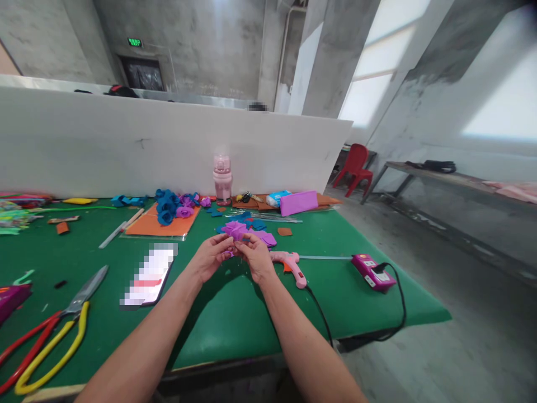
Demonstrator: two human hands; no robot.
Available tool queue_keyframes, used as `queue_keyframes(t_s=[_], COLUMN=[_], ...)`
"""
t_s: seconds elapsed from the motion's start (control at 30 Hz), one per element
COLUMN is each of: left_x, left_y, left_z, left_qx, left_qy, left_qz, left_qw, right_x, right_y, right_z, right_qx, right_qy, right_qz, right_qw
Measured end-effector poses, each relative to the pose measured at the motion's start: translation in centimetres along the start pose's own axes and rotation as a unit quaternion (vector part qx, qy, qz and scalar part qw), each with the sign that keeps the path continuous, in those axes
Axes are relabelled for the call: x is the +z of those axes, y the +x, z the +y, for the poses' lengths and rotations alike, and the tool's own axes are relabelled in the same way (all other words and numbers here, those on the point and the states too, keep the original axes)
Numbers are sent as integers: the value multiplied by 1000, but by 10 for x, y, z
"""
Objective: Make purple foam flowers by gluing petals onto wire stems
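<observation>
Both my hands meet over the green table (235, 313). My left hand (212, 256) and my right hand (257, 258) are closed, pinching a small purple felt flower (235, 230) between their fingertips. Purple and blue felt pieces (262, 232) lie just beyond the hands. A pink glue gun (289, 264) rests on the table right beside my right hand, its black cord trailing off the front edge.
A phone (147, 277) lies left of my hands, large scissors with red and yellow handles (54, 330) further left. Finished blue and purple flowers (172, 206) sit on an orange sheet. A pink bottle (222, 178), a pink power strip (372, 271) and a white partition (126, 145) stand beyond.
</observation>
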State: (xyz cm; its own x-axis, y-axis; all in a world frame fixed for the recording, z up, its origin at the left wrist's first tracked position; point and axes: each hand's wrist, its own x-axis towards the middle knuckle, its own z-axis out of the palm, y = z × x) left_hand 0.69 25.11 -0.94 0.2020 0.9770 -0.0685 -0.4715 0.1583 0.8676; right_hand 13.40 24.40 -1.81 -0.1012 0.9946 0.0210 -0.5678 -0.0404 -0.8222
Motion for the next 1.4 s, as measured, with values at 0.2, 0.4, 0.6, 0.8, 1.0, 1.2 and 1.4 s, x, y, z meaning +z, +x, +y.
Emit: queue_keyframes(t_s=[0.2,0.4,0.6,0.8,1.0,1.2,1.4], left_x=[4,5,5,6,8,5,-1], left_y=[0,2,2,2,1,5,8], left_z=[-1,-1,0,-1,-1,0,-1], left_qx=[21,41,53,57,61,45,19], left_qy=[7,5,11,7,1,-37,-94], left_qz=[2,53,69,74,74,77,76], left_qw=[1000,998,996,996,995,995,992], right_x=[1,1,1,-1,0,2,1], right_y=[-1,1,1,0,-2,-8,-11], right_z=[4,6,6,8,6,5,8], right_qx=[-21,-36,-70,-136,-159,-230,-267], right_qy=[-64,-65,-90,-177,-234,-307,-463], right_qz=[-1,23,24,8,12,18,-21], right_qw=[998,997,993,975,959,923,845])
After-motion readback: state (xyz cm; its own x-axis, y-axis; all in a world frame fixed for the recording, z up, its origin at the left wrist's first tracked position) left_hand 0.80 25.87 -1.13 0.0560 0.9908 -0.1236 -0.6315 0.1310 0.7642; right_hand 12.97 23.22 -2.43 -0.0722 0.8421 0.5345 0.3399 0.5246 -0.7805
